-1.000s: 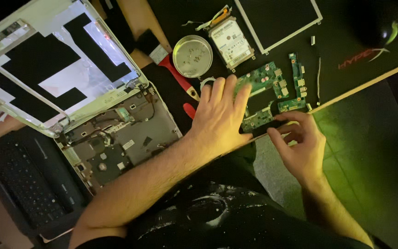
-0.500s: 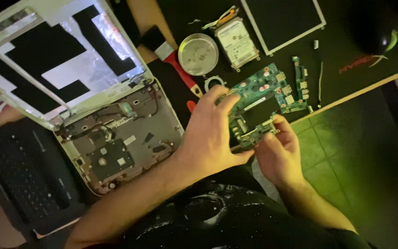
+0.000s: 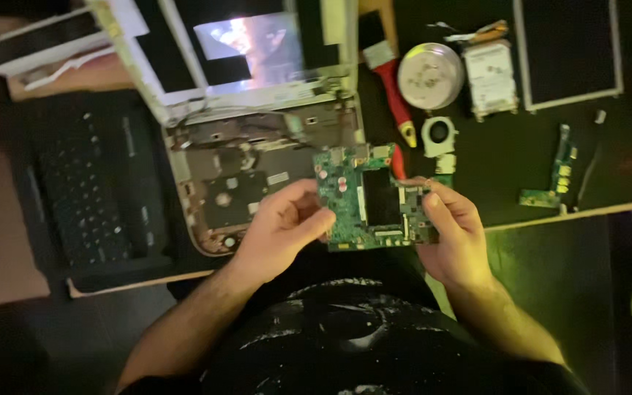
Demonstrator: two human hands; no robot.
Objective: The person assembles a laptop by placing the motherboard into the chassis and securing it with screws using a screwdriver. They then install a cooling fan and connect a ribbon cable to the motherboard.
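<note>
Both hands hold a green circuit board [image 3: 371,196] above the near edge of the dark table [image 3: 521,172], over the person's lap. The left hand [image 3: 281,228] grips the board's left edge, at nine o'clock from the board's middle, with the thumb lying along the front face near the lower left corner and the fingers curled behind it. The right hand [image 3: 456,232] is closed on the board's right edge, at about three to four o'clock from its middle, thumb pressed on the front and fingers wrapped round the back. The board sits between the two grips, face toward the camera, roughly level, with a large dark square patch near its centre. At eleven o'clock from the board lies an opened laptop shell [image 3: 246,157], its inside bare and its pale lid folded back. At nine o'clock from that shell, well apart from the hands, rests a black keyboard [image 3: 85,194]. At twelve o'clock from the board a brush with a red handle [image 3: 390,82] lies on the table, and just right of it sits a round silver disc [image 3: 430,74]. Beside the disc is a hard drive [image 3: 490,79], and below the disc a small white fan [image 3: 439,136]. At three o'clock, near the table's edge, lies a small green strip board [image 3: 559,172].
</note>
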